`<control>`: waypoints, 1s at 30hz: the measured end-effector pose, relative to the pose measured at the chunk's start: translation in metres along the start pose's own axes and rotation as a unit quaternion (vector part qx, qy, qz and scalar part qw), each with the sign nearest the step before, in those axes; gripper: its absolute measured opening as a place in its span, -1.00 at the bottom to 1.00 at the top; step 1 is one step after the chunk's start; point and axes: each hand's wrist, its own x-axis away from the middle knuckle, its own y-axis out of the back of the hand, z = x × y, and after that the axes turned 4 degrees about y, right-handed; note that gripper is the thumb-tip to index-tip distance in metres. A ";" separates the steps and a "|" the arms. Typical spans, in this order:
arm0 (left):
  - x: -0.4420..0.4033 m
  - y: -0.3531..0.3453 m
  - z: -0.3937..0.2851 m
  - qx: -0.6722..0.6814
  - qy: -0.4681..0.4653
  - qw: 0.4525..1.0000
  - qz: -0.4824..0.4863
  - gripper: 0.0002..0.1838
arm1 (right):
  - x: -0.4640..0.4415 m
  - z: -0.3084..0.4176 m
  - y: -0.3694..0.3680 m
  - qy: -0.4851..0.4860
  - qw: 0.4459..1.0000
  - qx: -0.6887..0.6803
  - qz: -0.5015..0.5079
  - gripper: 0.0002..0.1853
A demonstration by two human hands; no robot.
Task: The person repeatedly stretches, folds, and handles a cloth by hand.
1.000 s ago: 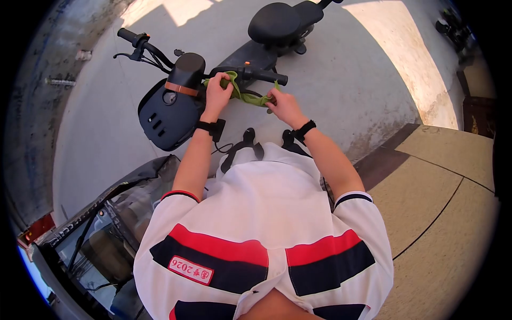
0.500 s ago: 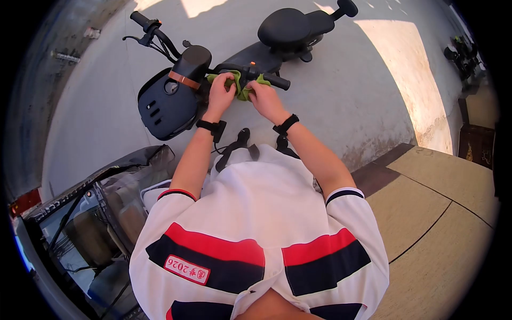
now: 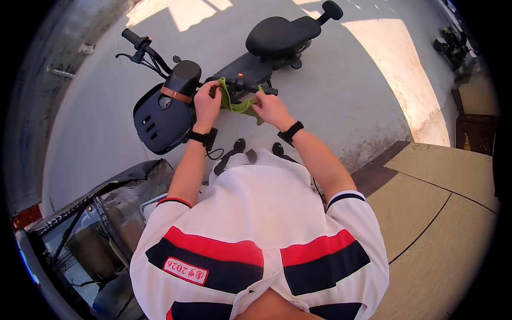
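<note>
Seen from alongside, a green cloth (image 3: 241,106) hangs at 12 o'clock against a dark scooter (image 3: 162,120), the left hand (image 3: 207,106) pinching one end, the right hand (image 3: 271,109) fingertips closed on the other, near the grip (image 3: 271,91); whether cloth and grip touch, I cannot tell. Its sagging middle could, I judge, snag on the handlebar controls (image 3: 240,82) if pulled across them, and a hard tug might swing the steering. Open concrete (image 3: 352,96) spreads at 2 o'clock, while a tan panelled surface (image 3: 426,213) bounds 4 o'clock and a cluttered dark frame (image 3: 109,224) crowds 8 o'clock
</note>
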 end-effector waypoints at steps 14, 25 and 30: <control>-0.037 -0.018 0.034 -0.153 -0.089 0.977 0.116 -0.48 | -0.009 0.009 0.009 -0.010 0.973 -0.022 -0.227 -0.83; -0.039 0.005 0.054 -0.042 -0.131 0.977 0.161 -0.49 | -0.020 0.052 -0.025 0.026 0.966 0.090 -0.242 -0.63; -0.040 0.015 0.070 0.000 -0.092 0.982 0.162 -0.48 | -0.030 0.061 -0.044 0.060 0.969 0.093 -0.223 -0.51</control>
